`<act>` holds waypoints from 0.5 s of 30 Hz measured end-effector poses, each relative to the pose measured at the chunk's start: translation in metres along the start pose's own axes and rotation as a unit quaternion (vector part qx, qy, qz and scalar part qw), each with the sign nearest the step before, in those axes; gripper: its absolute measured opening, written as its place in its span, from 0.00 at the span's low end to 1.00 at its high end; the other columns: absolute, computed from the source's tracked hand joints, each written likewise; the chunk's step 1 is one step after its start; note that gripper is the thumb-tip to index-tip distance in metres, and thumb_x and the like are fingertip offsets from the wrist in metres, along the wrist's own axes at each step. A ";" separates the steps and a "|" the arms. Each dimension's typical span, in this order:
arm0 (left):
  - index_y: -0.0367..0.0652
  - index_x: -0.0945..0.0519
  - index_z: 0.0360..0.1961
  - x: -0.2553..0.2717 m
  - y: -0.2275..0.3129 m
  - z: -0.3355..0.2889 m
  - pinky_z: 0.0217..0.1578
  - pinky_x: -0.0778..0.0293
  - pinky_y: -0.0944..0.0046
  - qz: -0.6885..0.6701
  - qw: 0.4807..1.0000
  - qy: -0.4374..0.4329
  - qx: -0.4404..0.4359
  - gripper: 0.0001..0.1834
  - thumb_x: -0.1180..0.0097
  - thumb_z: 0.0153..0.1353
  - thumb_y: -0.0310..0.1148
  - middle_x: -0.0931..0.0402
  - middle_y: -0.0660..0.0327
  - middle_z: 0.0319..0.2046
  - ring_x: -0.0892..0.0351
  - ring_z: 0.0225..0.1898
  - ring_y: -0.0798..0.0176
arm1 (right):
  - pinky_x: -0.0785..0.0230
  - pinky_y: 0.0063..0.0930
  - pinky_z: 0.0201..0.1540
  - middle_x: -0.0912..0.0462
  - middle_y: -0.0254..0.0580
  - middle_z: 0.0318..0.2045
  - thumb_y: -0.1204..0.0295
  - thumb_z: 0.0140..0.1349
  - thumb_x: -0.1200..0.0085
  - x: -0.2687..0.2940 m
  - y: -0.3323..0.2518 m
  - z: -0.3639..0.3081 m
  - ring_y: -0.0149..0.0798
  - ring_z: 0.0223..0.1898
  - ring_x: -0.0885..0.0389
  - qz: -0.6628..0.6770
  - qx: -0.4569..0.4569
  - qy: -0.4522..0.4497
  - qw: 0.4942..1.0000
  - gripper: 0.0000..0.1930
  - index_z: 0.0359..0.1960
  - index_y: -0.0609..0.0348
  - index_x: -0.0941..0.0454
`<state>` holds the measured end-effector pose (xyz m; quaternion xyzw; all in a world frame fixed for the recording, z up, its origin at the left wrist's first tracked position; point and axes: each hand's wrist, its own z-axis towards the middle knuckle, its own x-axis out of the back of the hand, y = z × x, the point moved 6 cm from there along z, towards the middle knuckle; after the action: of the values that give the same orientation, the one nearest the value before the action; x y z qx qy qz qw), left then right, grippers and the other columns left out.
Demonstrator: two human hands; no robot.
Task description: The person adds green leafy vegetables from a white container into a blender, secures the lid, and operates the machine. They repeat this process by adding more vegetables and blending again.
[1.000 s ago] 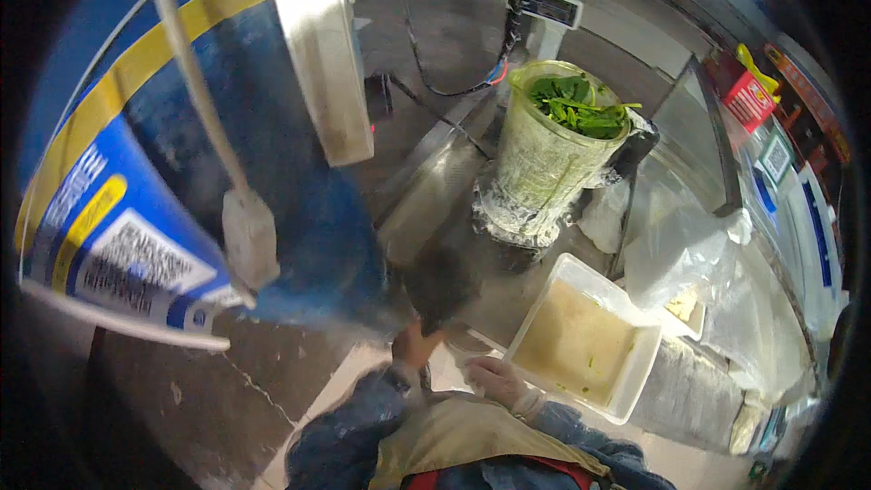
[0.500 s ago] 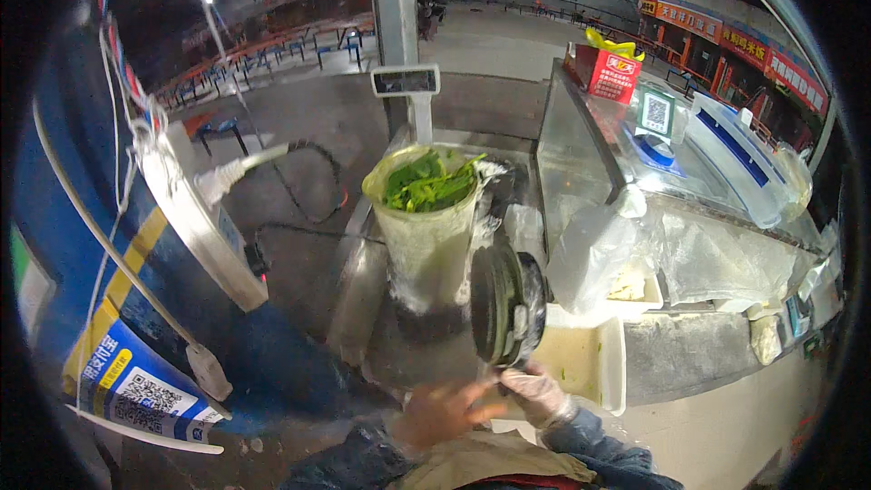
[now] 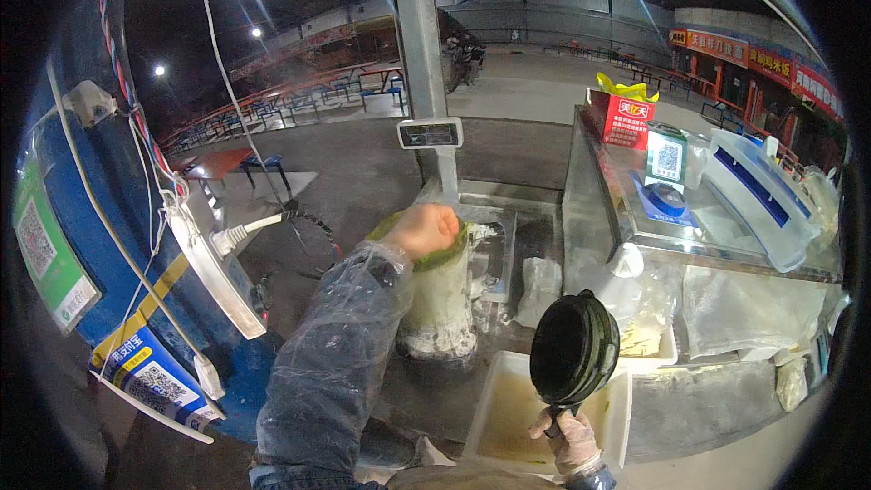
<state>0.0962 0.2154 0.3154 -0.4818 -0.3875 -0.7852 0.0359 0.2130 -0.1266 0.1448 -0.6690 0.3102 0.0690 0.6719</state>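
Note:
My right hand (image 3: 573, 440), in a clear glove, grips the short handle of a black round pan (image 3: 572, 354). The pan is tilted up on its edge above a white rectangular tub (image 3: 626, 426) with cloudy, pale contents. Stretched forward, my left arm wears a clear plastic sleeve over denim. At its end my bare left hand (image 3: 422, 231) is curled at the mouth of a tall, whitish container (image 3: 435, 313) with a yellow-green rim. What its fingers hold is hidden, and the hand and arm cover most of the inside.
A scale display (image 3: 430, 133) stands on a post behind the container. To the right, a metal-edged glass counter (image 3: 626, 191) carries a red box (image 3: 624, 118) and a payment-code stand (image 3: 667, 159). A power strip (image 3: 213, 268) and cables hang at the left, near a blue code sign (image 3: 159, 381).
My left hand has gone from beside the pan handle forward to the container of leafy greens. My right hand has shifted right with the pan, whose round face now shows more. The view has tilted up.

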 end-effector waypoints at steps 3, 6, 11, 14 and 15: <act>0.39 0.20 0.28 0.002 0.003 0.003 0.31 0.29 0.67 0.034 0.998 0.024 -0.046 0.08 0.41 0.43 0.27 0.22 0.60 0.22 0.23 0.27 0.66 | 0.32 0.31 0.37 0.23 0.43 0.25 0.53 0.55 0.45 0.007 0.003 0.005 0.39 0.28 0.23 0.032 0.000 0.001 0.999 0.22 0.34 0.65 0.28; 0.42 0.19 0.21 0.002 0.004 0.001 0.31 0.29 0.64 0.137 0.985 0.025 -0.104 0.04 0.41 0.39 0.27 0.22 0.57 0.22 0.22 0.26 0.60 | 0.30 0.31 0.36 0.23 0.42 0.26 0.52 0.54 0.44 0.010 0.008 0.008 0.39 0.28 0.23 0.020 -0.018 -0.012 1.000 0.26 0.40 0.65 0.29; 0.49 0.18 0.15 0.002 -0.004 -0.014 0.35 0.32 0.56 0.420 0.900 0.007 -0.116 0.03 0.41 0.35 0.28 0.22 0.58 0.23 0.24 0.28 0.54 | 0.32 0.29 0.33 0.23 0.40 0.25 0.50 0.53 0.44 0.009 0.009 0.007 0.37 0.27 0.24 0.008 -0.035 0.012 0.999 0.26 0.40 0.63 0.29; 0.50 0.17 0.22 0.016 0.015 -0.023 0.40 0.36 0.55 0.360 0.921 -0.026 -0.147 0.03 0.40 0.43 0.31 0.23 0.60 0.21 0.27 0.35 0.53 | 0.33 0.27 0.32 0.23 0.39 0.24 0.50 0.54 0.44 0.001 0.003 0.006 0.35 0.26 0.24 0.005 -0.019 -0.005 1.000 0.25 0.39 0.61 0.29; 0.49 0.17 0.23 0.021 0.022 -0.028 0.41 0.36 0.56 0.344 0.930 -0.055 -0.121 0.03 0.41 0.45 0.31 0.23 0.60 0.21 0.28 0.36 0.53 | 0.34 0.27 0.32 0.23 0.39 0.24 0.50 0.54 0.44 0.001 0.003 0.005 0.35 0.26 0.25 0.004 -0.032 0.000 0.999 0.25 0.39 0.61 0.29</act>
<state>0.0745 0.1884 0.3377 -0.6282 -0.1014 -0.7382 0.2238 0.2139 -0.1218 0.1417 -0.6887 0.3103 0.0819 0.6502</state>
